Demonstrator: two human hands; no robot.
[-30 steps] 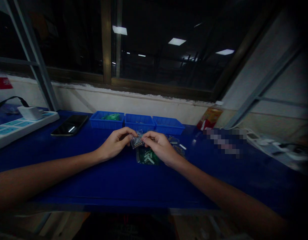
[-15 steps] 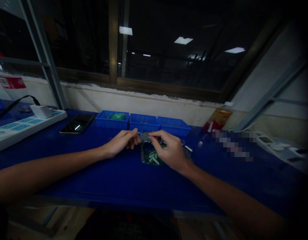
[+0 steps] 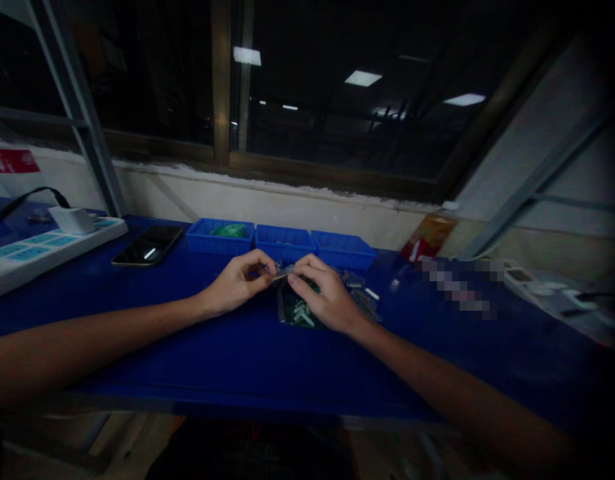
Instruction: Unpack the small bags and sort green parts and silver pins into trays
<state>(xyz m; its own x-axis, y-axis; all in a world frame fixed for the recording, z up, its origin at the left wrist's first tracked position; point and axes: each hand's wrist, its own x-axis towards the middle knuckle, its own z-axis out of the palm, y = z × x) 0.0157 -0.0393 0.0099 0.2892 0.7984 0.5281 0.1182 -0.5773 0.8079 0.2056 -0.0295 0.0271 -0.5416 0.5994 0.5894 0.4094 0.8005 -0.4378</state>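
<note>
Both hands meet over the blue table, pinching a small clear plastic bag (image 3: pixel 283 273) between them. Thumb and fingertips of my left hand (image 3: pixel 237 283) close on the bag's left end. My right hand (image 3: pixel 328 297) grips the other end from the right, fingers bent. What the bag contains is too small and dark to make out. Just below my right hand, partly covered by it, lies a green tray or packet (image 3: pixel 288 319) with several short white pieces (image 3: pixel 303 313). More clear little bags (image 3: pixel 364 300) lie beyond the right wrist, one white piece among them.
Three blue bins (image 3: pixel 283 245) line the wall; the left one holds green material (image 3: pixel 230 231). A phone (image 3: pixel 148 245) and a white power strip (image 3: pixel 52 250) with a plugged-in adapter are at left. A red-and-yellow packet (image 3: pixel 430 238) and white items (image 3: pixel 547 290) stand at right.
The left fingers have curled inward from a more extended pose and now pinch the bag's end. My right hand has shifted slightly left. The whole view has moved a little.
</note>
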